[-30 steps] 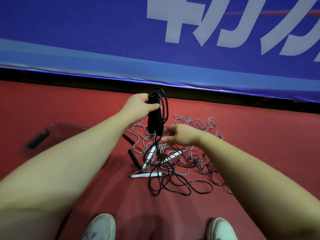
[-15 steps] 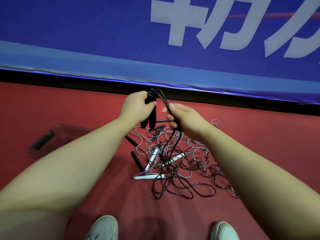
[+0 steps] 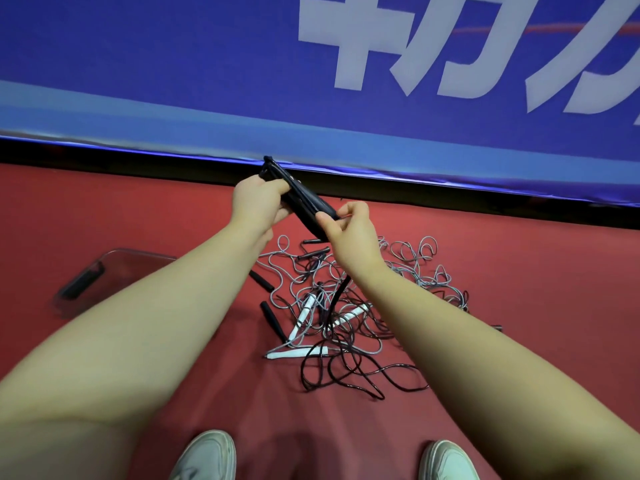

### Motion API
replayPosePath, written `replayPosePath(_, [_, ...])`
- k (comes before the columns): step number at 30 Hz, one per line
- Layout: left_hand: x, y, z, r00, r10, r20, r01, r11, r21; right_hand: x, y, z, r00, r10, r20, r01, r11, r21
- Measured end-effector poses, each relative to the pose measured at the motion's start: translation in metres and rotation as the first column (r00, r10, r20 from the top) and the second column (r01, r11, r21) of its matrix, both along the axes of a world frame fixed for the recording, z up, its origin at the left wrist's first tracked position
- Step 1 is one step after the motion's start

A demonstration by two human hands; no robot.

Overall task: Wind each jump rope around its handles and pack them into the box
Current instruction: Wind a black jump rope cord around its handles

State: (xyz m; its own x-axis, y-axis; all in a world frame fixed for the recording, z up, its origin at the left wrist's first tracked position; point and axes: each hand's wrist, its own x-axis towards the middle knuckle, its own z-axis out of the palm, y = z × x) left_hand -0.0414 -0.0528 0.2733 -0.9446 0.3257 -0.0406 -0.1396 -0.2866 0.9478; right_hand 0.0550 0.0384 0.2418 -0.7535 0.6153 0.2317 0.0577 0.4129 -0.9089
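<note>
So both hands are hovering above the far side of the tangle (image 3: 349, 317) of ropes that's lying on the red floor (image 3: 536, 271). The left hand (image 3: 258, 206) is curling its fingers round the upper end of the black handles (image 3: 306, 199), which are being held together as a pair and tilting down toward the right. The right hand (image 3: 351, 233) is pinching the lower end of that pair between thumb and fingertips, with the forearm coming in from the near right of the tangle. Some strands of black rope are already lying along the handles. The loose black rope (image 3: 337, 294) is dangling from under the right hand down into the tangle, where I'm losing track of it among the grey cords.

The clear box (image 3: 117, 252) is sitting on the floor left of the tangle, well apart from both hands and partly hiding behind the left forearm, with one dark handle-like thing (image 3: 81, 282) lying in it. White handles (image 3: 299, 353) and a couple of loose black handles (image 3: 272, 318) are poking out of the near-left part of the tangle. Beyond the tangle the blue banner (image 3: 207, 81) is running right across, with a dark strip under its bottom edge, and the top tip of the held handles is overlapping that edge in the view. On the near side of the tangle, open floor is stretching to the two white shoes (image 3: 204, 455).
</note>
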Motion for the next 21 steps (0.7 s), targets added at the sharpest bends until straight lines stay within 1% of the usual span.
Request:
replayPosePath(2, [-0.001,-0.001,-0.001,1.0,0.004,0.009,-0.004,1.0,0.014,-0.002,-0.003,-0.001,0.999,-0.012,0.03,0.011,0.999,0.049])
replayPosePath(5, [-0.001,-0.003,-0.002,1.0,-0.002,-0.016,0.001,1.0,-0.022,-0.004,0.001,-0.002,0.977,-0.056,0.204,0.016,0.981,0.193])
replayPosePath(7, [0.0,-0.003,-0.002,1.0,-0.026,-0.002,0.026,0.999,-0.021,-0.003,0.006,-0.001,0.957,-0.028,0.288,-0.046,0.968,0.247])
replayPosePath(8, [0.001,-0.003,-0.001,0.999,-0.041,0.006,0.041,0.999,-0.007,-0.002,0.008,-0.001,0.953,0.013,0.302,-0.084,0.971,0.224])
replayPosePath(9, [0.0,-0.002,-0.001,0.999,-0.05,0.012,0.05,0.999,0.008,-0.001,0.008,-0.002,0.955,0.068,0.29,-0.116,0.981,0.154])
replayPosePath(11, [-0.001,-0.002,0.0,0.997,-0.056,0.052,0.053,0.997,0.053,0.002,0.008,-0.006,0.965,0.17,0.198,-0.165,0.985,-0.041])
replayPosePath(12, [-0.002,-0.002,0.0,0.995,-0.059,0.086,0.052,0.995,0.083,0.002,0.009,-0.008,0.969,0.188,0.161,-0.175,0.98,-0.091])
replayPosePath(14, [-0.005,-0.003,-0.001,0.988,-0.071,0.14,0.054,0.991,0.121,0.003,0.011,-0.007,0.969,0.199,0.144,-0.187,0.978,-0.089])
replayPosePath(17, [-0.009,-0.004,-0.004,0.985,-0.081,0.155,0.065,0.992,0.111,0.005,0.013,-0.003,0.954,0.233,0.188,-0.227,0.972,-0.054])
replayPosePath(19, [-0.01,-0.005,-0.006,0.982,-0.087,0.17,0.07,0.992,0.106,0.007,0.013,-0.002,0.946,0.273,0.175,-0.269,0.962,-0.045])
replayPosePath(21, [-0.009,-0.005,-0.006,0.974,-0.102,0.201,0.08,0.991,0.111,0.007,0.014,-0.006,0.952,0.267,0.151,-0.267,0.964,-0.019])
